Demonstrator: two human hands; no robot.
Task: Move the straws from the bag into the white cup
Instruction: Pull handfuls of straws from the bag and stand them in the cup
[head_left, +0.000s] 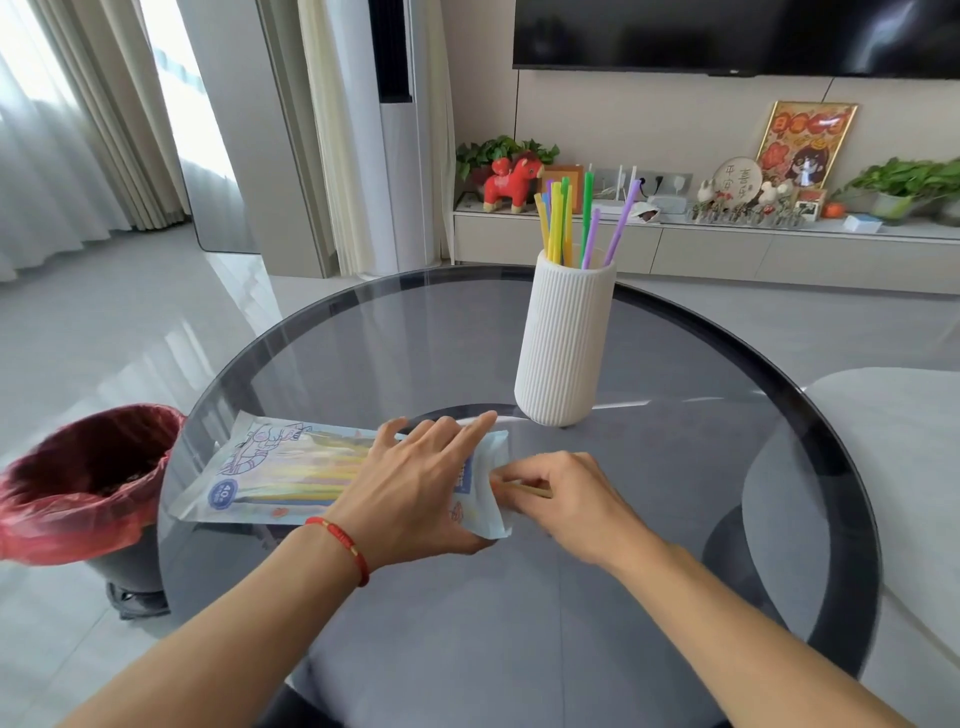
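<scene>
A clear printed bag (270, 470) lies flat on the round glass table (675, 519), its open end pointing right, with several yellow and pastel straws showing through it. My left hand (415, 483) presses flat on the bag near its mouth. At the mouth, my right hand (550, 493) pinches the end of an orange straw (524, 487). Behind them stands the tall ribbed white cup (563, 338), which holds several upright straws (571, 218) in yellow, green, blue and purple.
A bin with a red liner (83, 483) stands on the floor left of the table. A grey seat (883, 467) sits at the right. Beyond the table are a low TV cabinet (727, 249) with ornaments and plants, and a tall air conditioner (400, 135).
</scene>
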